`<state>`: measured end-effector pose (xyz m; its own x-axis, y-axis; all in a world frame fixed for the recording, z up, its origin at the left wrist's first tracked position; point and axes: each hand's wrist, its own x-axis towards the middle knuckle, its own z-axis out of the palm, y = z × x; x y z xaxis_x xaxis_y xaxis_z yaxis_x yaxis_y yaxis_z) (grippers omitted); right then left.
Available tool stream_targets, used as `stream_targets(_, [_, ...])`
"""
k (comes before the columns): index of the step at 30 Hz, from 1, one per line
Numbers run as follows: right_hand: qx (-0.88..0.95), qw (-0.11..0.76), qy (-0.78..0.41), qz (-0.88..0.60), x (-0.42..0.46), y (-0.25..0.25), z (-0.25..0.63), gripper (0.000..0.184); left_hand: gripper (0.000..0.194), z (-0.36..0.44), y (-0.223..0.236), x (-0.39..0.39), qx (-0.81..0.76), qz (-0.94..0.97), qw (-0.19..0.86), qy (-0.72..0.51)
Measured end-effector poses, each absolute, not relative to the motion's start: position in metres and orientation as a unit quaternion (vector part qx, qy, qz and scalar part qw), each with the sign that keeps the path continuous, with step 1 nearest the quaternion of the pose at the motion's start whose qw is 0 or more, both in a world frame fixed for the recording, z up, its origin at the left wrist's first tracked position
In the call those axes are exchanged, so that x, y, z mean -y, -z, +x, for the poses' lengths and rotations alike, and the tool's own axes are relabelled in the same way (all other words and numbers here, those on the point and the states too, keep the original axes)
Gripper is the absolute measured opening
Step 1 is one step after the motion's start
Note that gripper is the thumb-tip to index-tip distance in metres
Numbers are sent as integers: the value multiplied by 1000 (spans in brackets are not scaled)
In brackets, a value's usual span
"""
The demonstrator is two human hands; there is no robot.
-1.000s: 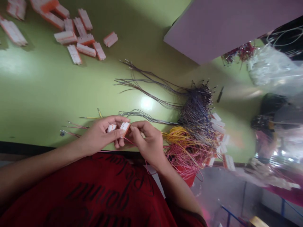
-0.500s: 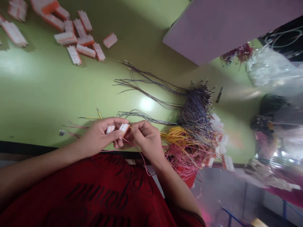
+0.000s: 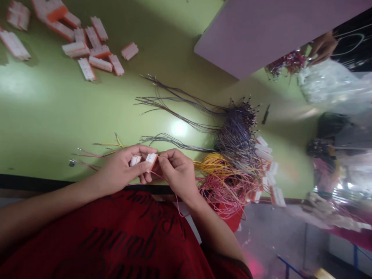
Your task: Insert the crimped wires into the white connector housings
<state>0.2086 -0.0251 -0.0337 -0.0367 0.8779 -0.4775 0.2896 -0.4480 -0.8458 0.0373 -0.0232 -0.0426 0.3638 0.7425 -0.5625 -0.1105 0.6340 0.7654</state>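
Observation:
My left hand (image 3: 123, 166) is closed around a white-and-orange connector housing (image 3: 151, 160), pinned under the thumb. A second small white connector piece (image 3: 135, 160) shows between its palm and fingers. Pressed up to the housing's right end, my right hand (image 3: 178, 170) pinches a yellow wire, mostly hidden by the fingertips. A pink wire (image 3: 158, 175) runs from the housing under the right hand. Left of the hands, yellow wire ends (image 3: 119, 140) and pink wire ends (image 3: 87, 154) lie on the green table.
Several connector housings (image 3: 100, 64) are scattered at the upper left. Bundles of purple wires (image 3: 236, 130), yellow wires (image 3: 215, 162) and pink wires (image 3: 226, 190) lie to the right, near a small dark tool (image 3: 265, 114). Behind stands a purple box (image 3: 250, 38); another person's hand (image 3: 323, 47) is beyond it.
My right fingers have moved up against the housing, covering the bit of yellow wire seen before. Another person's hand has appeared at the upper right. The view has shifted slightly.

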Motion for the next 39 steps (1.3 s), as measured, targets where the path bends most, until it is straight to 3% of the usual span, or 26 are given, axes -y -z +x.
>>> stream_targets(3, [510, 244, -530, -632, 16, 30, 218, 16, 30, 39, 45, 19, -481, 311, 767, -291])
stream_targets(6, [646, 243, -360, -627, -2, 34, 233, 16, 30, 39, 48, 17, -475, 293, 774, -299])
stream_targets(9, [754, 170, -160, -614, -17, 48, 249, 16, 29, 39, 50, 15, -471, 285, 785, -285])
stream_targets(11, [783, 119, -93, -604, -20, 56, 256, 18, 30, 38, 50, 15, -469, 282, 790, -275])
stream_targets(14, [799, 118, -49, -588, -18, 63, 262, 18, 34, 38, 51, 13, -469, 279, 796, -263])
stream_targets(20, [805, 106, -47, -582, -16, 66, 262, 18, 55, 39, 48, 12, -477, 303, 788, -246])
stream_targets(26, [689, 289, -133, -651, -12, 51, 276, 9, 71, 43, 40, 13, -456, 305, 799, -244])
stream_targets(29, [652, 339, -182, -653, -6, 32, 278, 5, 74, 52, 36, 7, -439, 316, 805, -242])
stream_targets(35, [754, 301, -343, -473, 5, 5, 245, 12, 42, 61, 42, -1, -456, 284, 799, -271])
stream_targets(39, [709, 280, -362, -536, 5, 21, 234, 11, 35, 56, 47, -1, -469, 266, 786, -303])
